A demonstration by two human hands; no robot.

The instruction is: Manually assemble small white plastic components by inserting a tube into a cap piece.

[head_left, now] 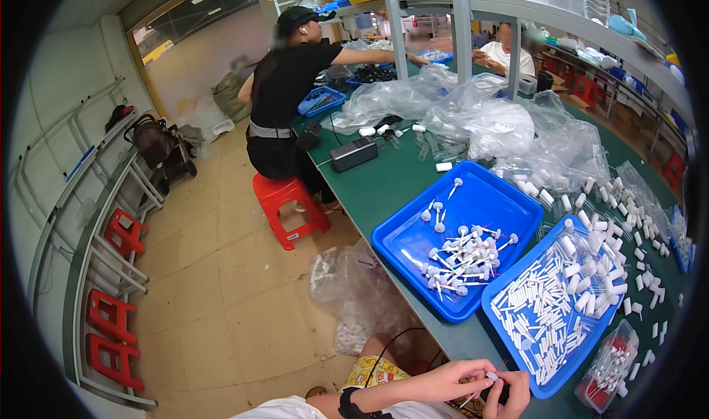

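Green workbench (384, 190) holds blue trays (473, 197); both hands (480, 386) seemingly pinch a small white part (491, 376) together.

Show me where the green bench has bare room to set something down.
Bare green table lies between the black box and the left blue tray, running along the near edge. The strip beside the hands is narrow. Crowded: clear plastic bags farther back, loose white caps to the right, and the right blue tray full of white tubes.
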